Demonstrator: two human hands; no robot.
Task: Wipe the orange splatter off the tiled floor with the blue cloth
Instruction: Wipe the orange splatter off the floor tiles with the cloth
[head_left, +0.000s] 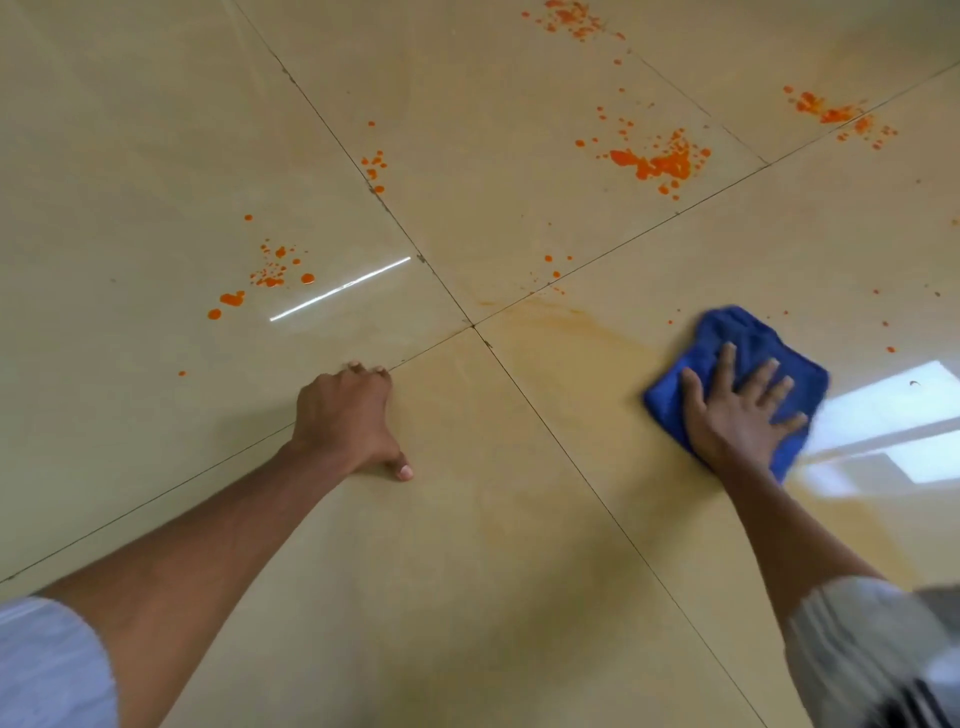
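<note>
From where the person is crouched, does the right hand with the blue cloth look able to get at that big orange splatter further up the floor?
Probably yes. The right hand presses the blue cloth flat, and only bare tile lies between it and the big orange splatter. It will likely need a forward lean.

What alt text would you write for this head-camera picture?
A right hand presses a blue cloth flat on a beige tiled floor, while the left hand braces on the tiles. Orange splatter remains farther away.
</note>
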